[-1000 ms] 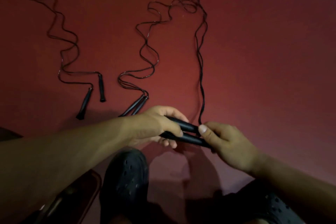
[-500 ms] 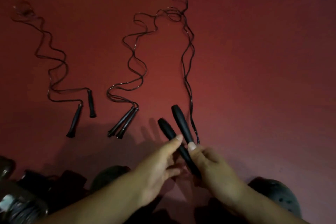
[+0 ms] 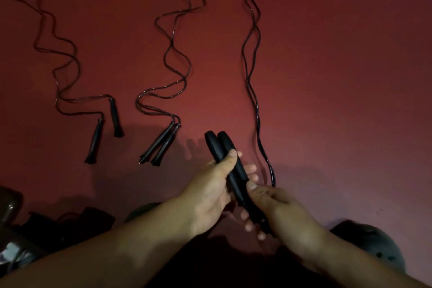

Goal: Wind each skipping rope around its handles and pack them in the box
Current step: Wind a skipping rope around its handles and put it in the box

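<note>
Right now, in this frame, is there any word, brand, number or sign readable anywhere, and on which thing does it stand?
None can be read.
Held handles: plain black, no marking shows.
Middle rope's handles and left rope's handles: dark, no print visible.
Red floor: bare of text.
Dark objects at the lower left: too dim and blurred to tell whether they carry any label.

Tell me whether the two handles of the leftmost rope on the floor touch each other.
Apart. The head view shows bare red floor between the leftmost rope's handles, one lying higher and to the right of the other.
</note>
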### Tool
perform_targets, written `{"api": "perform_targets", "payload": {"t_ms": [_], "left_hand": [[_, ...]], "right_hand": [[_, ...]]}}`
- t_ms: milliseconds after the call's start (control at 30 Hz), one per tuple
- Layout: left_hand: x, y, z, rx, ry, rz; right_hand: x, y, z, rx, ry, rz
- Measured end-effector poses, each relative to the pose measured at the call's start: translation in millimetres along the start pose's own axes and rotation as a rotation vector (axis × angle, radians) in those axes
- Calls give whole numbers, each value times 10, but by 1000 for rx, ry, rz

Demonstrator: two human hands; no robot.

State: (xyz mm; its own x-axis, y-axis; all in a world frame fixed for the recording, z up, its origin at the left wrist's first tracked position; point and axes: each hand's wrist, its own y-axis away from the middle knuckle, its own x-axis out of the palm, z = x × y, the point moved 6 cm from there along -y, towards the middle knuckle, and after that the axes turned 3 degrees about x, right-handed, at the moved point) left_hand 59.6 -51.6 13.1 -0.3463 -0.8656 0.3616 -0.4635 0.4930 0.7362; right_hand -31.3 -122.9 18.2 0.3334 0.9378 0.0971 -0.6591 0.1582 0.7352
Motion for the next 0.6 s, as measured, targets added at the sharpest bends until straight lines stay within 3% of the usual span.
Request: {"api": "perform_targets", "payload": {"t_ms": [267, 400, 600], "left_hand": [[68, 106, 194, -33, -121, 71], [-83, 128, 268, -51, -110, 11], [-422, -4, 264, -46, 79, -225]], "right_hand": [[15, 84, -31, -36, -9, -7], [115, 107, -113, 6, 28, 55], [-125, -40, -229, -82, 503, -38]]}}
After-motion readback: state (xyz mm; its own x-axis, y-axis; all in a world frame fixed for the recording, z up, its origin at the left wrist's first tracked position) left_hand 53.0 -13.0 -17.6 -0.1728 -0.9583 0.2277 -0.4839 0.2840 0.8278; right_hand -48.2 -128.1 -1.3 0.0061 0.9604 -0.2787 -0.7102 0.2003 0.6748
